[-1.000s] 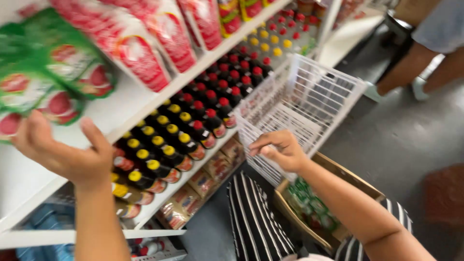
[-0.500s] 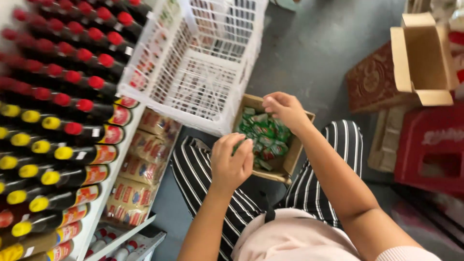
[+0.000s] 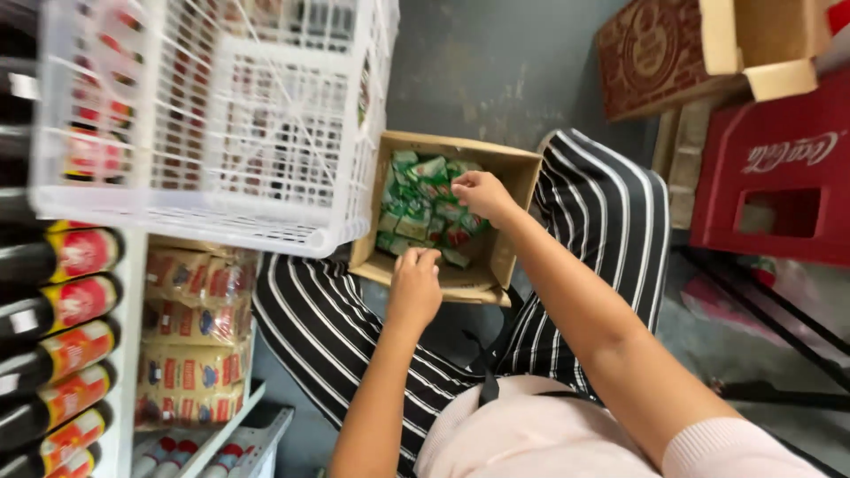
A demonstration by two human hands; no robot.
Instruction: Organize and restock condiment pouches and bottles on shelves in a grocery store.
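Observation:
An open cardboard box [image 3: 512, 168] rests between my knees, filled with several small green packets [image 3: 416, 199]. My right hand [image 3: 482, 195] reaches into the box from the right, its fingers bent over the packets near the box's middle. My left hand [image 3: 416, 283] is at the box's near edge, fingertips curled down onto the packets there. Whether either hand has closed on a packet is hidden by the fingers. My legs in black-and-white striped trousers [image 3: 611, 221] frame the box.
A white plastic wire basket [image 3: 221, 115] hangs at upper left, overlapping the box's left side. Shelves at left hold dark sauce bottles [image 3: 62, 305] and yellow-red packets [image 3: 190, 327]. A red plastic crate [image 3: 779, 168] and brown cardboard cartons [image 3: 682, 53] stand at right on the grey floor.
My view has swung down from the shelf to the box. My left hand has dropped from the shelf to the box's near edge. My right hand has moved into the box.

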